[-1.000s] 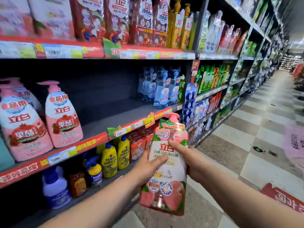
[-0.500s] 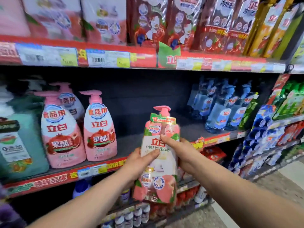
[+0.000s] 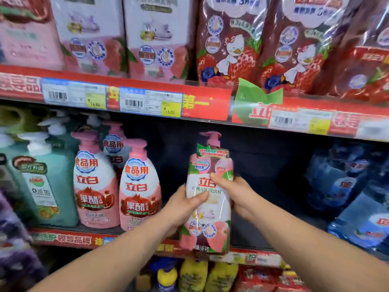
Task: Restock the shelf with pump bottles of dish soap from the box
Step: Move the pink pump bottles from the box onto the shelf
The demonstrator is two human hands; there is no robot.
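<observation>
The person holds one peach pump bottle (image 3: 210,220) upright in front of the middle shelf (image 3: 255,257). Both hands grasp it. The left hand (image 3: 185,205) wraps the waist with its thumb across the front label. The right hand (image 3: 233,192) clasps the shoulder from the other side. The bottle's base hangs level with the shelf's red front strip and I judge it is not set down yet.

So the restocking looks to be in its early or middle stretch. Two pink pump bottles (image 3: 117,188) already stand at the front, left of the bottle in hand, with a third (image 3: 113,144) behind them. A wide dark gap runs from them to the blue bottles (image 3: 345,186) at the right, with room for many more. The box is out of view, so I cannot tell how many are left in it.

A teal pump bottle (image 3: 48,186) stands at the far left. Overhead, the upper shelf's price strip (image 3: 147,100) and the refill pouches (image 3: 231,49) sit low over the gap. The pump head will have to pass under that edge. Yellow bottles (image 3: 193,275) fill the shelf below. Nothing else blocks the gap.
</observation>
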